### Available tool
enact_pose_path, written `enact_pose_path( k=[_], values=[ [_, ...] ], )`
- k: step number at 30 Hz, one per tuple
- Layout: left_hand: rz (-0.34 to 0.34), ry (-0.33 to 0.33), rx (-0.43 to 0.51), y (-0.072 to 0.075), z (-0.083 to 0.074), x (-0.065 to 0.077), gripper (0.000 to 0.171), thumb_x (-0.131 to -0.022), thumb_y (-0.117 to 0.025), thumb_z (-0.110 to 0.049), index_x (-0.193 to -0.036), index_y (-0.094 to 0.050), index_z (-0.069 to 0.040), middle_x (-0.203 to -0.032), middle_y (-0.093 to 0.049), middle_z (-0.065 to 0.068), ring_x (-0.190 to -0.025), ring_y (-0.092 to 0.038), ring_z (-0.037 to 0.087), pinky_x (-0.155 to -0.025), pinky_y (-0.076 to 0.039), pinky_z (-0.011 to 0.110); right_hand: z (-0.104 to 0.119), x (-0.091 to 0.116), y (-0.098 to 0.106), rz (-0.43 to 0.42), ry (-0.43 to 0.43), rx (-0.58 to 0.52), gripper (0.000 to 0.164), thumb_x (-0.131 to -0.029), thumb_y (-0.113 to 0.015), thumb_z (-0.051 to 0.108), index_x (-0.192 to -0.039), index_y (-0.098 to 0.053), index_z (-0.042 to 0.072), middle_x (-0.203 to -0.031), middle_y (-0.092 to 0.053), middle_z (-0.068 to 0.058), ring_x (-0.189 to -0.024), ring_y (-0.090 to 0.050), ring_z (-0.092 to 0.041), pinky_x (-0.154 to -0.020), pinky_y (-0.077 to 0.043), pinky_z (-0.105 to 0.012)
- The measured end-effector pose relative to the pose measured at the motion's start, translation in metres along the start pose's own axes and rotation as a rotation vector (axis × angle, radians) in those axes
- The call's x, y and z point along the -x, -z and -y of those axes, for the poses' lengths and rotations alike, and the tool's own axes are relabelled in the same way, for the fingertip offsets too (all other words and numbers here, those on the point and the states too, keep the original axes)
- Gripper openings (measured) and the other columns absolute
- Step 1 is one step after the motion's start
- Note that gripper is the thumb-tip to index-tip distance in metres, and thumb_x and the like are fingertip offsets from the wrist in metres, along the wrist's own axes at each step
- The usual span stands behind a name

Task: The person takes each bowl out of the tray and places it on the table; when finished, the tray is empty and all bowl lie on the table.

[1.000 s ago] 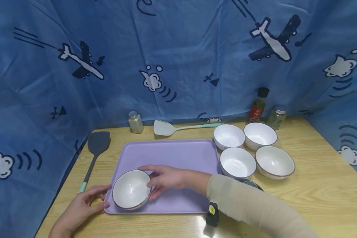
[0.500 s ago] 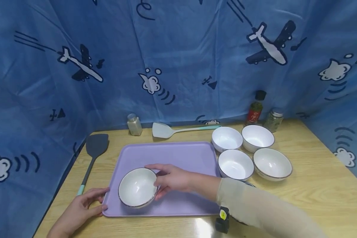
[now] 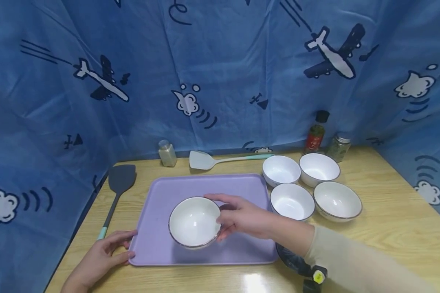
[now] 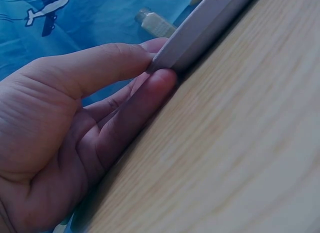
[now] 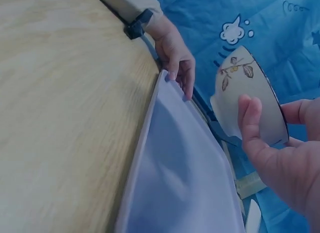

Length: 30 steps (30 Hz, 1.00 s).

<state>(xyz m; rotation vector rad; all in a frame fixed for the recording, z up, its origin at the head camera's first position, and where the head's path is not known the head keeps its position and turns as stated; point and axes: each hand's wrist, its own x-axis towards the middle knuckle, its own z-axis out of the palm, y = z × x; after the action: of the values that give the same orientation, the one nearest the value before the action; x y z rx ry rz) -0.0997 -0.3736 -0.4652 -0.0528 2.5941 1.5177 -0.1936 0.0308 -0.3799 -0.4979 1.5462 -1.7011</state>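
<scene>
My right hand (image 3: 243, 215) grips a white bowl (image 3: 194, 223) with a dark rim by its right side. In the right wrist view the bowl (image 5: 250, 88) is tilted, shows a leaf pattern outside, and hangs above the lilac tray (image 5: 165, 158). Fingers lie against its outer wall. At the tray's (image 3: 152, 240) front left corner, my left hand (image 3: 100, 256) holds the edge between thumb and fingers. The left wrist view has the thumb and a finger of that hand (image 4: 75, 113) meeting at the tray edge (image 4: 195, 40), low by the wooden table.
Several white bowls (image 3: 292, 201) stand right of the tray. A dark round item (image 3: 291, 258) is partly hidden under my right forearm. Left lies a grey spatula (image 3: 122, 178); behind the tray are a pale spatula (image 3: 201, 160) and shaker (image 3: 167, 154). A bottle (image 3: 314, 136) and jar (image 3: 339, 147) stand back right.
My right hand has lifted the bowl off the tray's front left area and carried it right, toward the tray's middle. The left hand stays at the tray corner.
</scene>
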Motion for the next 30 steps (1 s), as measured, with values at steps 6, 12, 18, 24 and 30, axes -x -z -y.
enact_pose_path(
  k=[6, 12, 18, 24, 30],
  values=[
    [-0.015, 0.034, -0.013, 0.001, -0.002, 0.0, 0.062, -0.083, -0.081, -0.027, -0.139, -0.059, -0.011, -0.124, -0.059, 0.008, -0.105, -0.055, 0.002, -0.089, -0.043, 0.007, 0.004, 0.031, 0.011, -0.024, 0.019, -0.022, 0.069, -0.091, -0.056, 0.001, -0.153, -0.039, 0.024, -0.13, -0.054, -0.022, -0.08, -0.069, -0.025, -0.077, -0.061, -0.039],
    [-0.001, 0.008, 0.003, 0.0, 0.0, 0.0, 0.061, -0.084, -0.08, -0.026, -0.138, -0.059, -0.009, -0.127, -0.059, 0.01, -0.104, -0.057, 0.003, -0.09, -0.044, 0.008, 0.012, 0.07, 0.024, -0.041, 0.053, -0.005, 0.069, -0.093, -0.056, 0.002, -0.156, -0.033, 0.019, -0.142, -0.046, -0.024, -0.084, -0.067, -0.024, -0.077, -0.06, -0.038],
    [-0.009, 0.004, 0.001, 0.001, 0.0, 0.001, 0.06, -0.084, -0.08, -0.025, -0.138, -0.06, -0.008, -0.127, -0.059, 0.01, -0.105, -0.056, 0.001, -0.091, -0.043, 0.007, 0.015, 0.106, 0.045, -0.039, 0.081, 0.091, 0.067, -0.096, -0.054, 0.002, -0.157, -0.031, 0.02, -0.146, -0.043, -0.024, -0.085, -0.068, -0.024, -0.077, -0.061, -0.038],
    [-0.006, 0.015, 0.023, 0.0, -0.002, 0.002, 0.061, -0.083, -0.081, -0.024, -0.138, -0.059, -0.007, -0.13, -0.057, 0.012, -0.105, -0.057, 0.002, -0.09, -0.045, 0.008, 0.011, 0.139, 0.075, 0.025, 0.071, 0.108, 0.066, -0.1, -0.049, 0.001, -0.159, -0.026, 0.022, -0.144, -0.046, -0.016, -0.089, -0.067, -0.025, -0.079, -0.06, -0.039],
    [-0.013, 0.026, 0.017, 0.0, -0.003, 0.001, 0.061, -0.082, -0.082, -0.025, -0.137, -0.06, -0.008, -0.128, -0.058, 0.011, -0.107, -0.056, 0.001, -0.092, -0.043, 0.007, 0.012, 0.171, 0.108, 0.011, -0.008, 0.157, 0.065, -0.102, -0.046, 0.003, -0.159, -0.023, 0.023, -0.149, -0.045, 0.001, -0.105, -0.062, -0.024, -0.082, -0.059, -0.041]
  ],
)
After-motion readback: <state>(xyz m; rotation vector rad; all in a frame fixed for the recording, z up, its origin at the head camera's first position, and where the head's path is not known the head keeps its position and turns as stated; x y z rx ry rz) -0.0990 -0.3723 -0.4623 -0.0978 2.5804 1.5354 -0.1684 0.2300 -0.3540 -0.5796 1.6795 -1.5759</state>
